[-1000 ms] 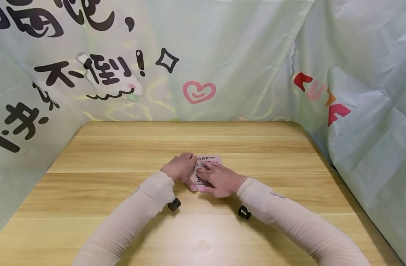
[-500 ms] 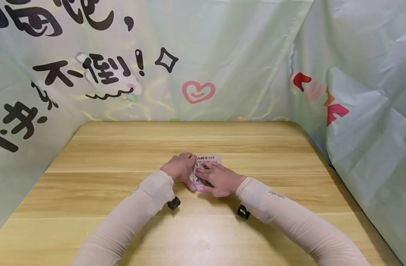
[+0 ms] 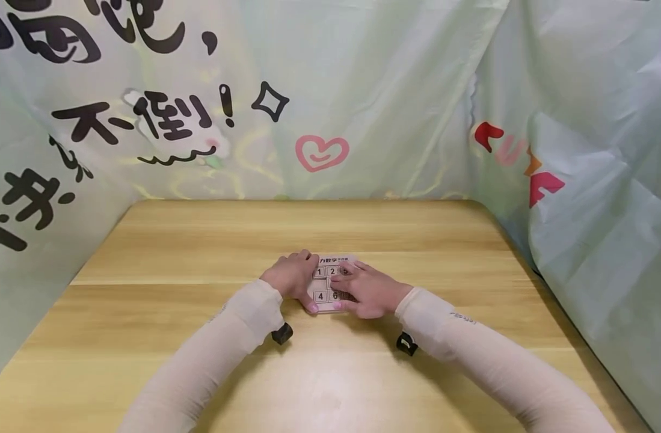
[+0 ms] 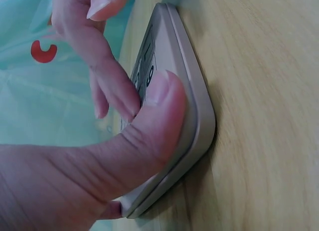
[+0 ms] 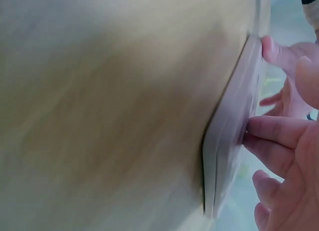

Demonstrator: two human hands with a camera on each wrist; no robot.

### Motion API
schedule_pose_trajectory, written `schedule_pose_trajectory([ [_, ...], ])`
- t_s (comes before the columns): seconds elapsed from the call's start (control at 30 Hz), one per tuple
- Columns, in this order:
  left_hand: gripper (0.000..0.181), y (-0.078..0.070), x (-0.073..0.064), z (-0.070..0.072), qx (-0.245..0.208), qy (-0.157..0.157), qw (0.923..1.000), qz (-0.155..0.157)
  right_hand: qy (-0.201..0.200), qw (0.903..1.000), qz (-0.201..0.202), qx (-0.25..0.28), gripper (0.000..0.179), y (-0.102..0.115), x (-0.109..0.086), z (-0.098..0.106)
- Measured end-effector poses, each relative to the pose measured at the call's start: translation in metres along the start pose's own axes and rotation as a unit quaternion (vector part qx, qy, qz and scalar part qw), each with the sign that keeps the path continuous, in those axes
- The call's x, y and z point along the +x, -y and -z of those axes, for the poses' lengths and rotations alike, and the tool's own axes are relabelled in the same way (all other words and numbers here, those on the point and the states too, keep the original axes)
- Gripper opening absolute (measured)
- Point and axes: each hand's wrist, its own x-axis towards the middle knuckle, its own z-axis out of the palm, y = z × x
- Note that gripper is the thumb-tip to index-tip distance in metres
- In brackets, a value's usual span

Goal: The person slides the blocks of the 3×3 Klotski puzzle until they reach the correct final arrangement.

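A flat, pinkish number slide puzzle (image 3: 334, 260) lies on the table between both hands. Its tiles 1, 2, 4 and 6 can be read in the head view, and part of a gap shows below the 1. My left hand (image 3: 293, 275) grips its left side, thumb (image 4: 158, 111) bent over the near corner and fingers at the far edge. From the right, my right hand (image 3: 370, 291) reaches over the board, its extended fingertips (image 5: 254, 127) touching the tiles. That hand covers the right-hand part of the puzzle.
The wood-grain table (image 3: 200, 240) extends around the puzzle on all sides. Printed cloth sheets (image 3: 384, 120) with black characters and a pink heart hang behind and beside it. Black wrist cameras (image 3: 406, 343) sit under both sleeves.
My right hand has shifted slightly right over the board, uncovering the 2 and the 6 beside the 4. My left hand keeps its hold on the puzzle's left side.
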Motion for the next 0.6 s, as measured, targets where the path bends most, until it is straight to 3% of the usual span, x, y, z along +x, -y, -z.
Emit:
schedule_pose_trajectory([
  [0.2, 0.107, 0.001, -0.002, 0.002, 0.004, -0.005, 1.0, 0.001, -0.01, 0.9999, -0.013, 0.006, 0.061, -0.004, 0.001, 0.0],
  [0.6, 0.104, 0.0, -0.001, -0.001, 0.013, 0.007, 0.9999, 0.0, -0.012, 0.9999, 0.001, 0.0, 0.063, -0.002, 0.022, -0.008],
])
